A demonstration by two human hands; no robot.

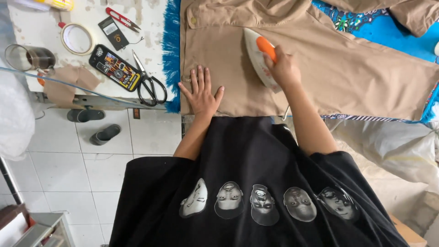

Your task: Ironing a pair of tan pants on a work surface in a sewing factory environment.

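While the right hand (283, 68) gripped the iron (257, 55) on the tan garment (347, 77), the left hand (201, 93) lay open, flattening cloth near the counter's front edge.

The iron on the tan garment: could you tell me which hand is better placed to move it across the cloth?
Right. The right hand grips the orange handle of the iron on the tan garment. The left hand lies flat beside it with fingers spread, pressing the cloth.

Bright, even daylight (soft shadows); sharp, slight edge distortion.
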